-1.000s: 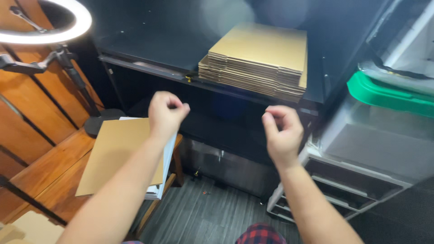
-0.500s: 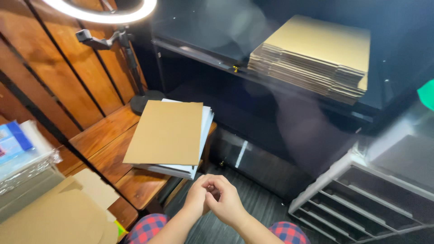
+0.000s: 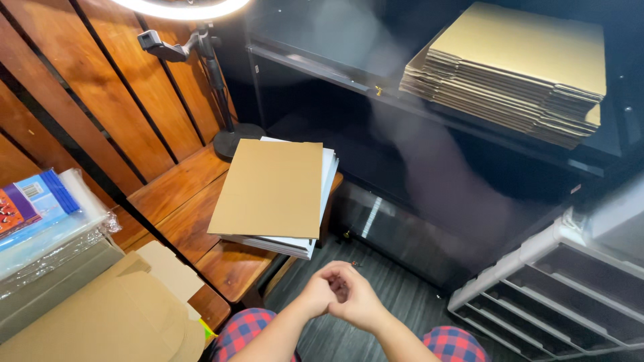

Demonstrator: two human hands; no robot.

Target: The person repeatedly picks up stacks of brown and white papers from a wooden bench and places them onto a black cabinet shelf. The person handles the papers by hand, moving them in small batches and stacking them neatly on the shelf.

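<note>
In the head view, the person is looking down at two bare hands that are meeting low in the middle. The left hand is curling its fingers in, and the right hand is cupping around it, so the two are touching. Both hands are closing into loose fists against each other. I cannot tell if anything small is sitting inside them. The hands are hanging over the dark grey plank floor, between two knees in red and blue checked trousers.

Just up and to the left of the hands, a flat brown cardboard sheet is lying on top of a stack of white flat sheets. That stack is resting on a brown wooden slat bench, near the hands but not touching them.

Behind it, a black lamp stand with a round base is standing on the bench, and a white glowing ring light is shining at the top.

At the far left, a clear plastic bag with blue and orange paper packs is lying above a folded brown cardboard box.

Up on the right, a tall pile of flat brown cardboard boxes is sitting on a black shelf. At the lower right, a white plastic drawer rack is standing on the floor.
</note>
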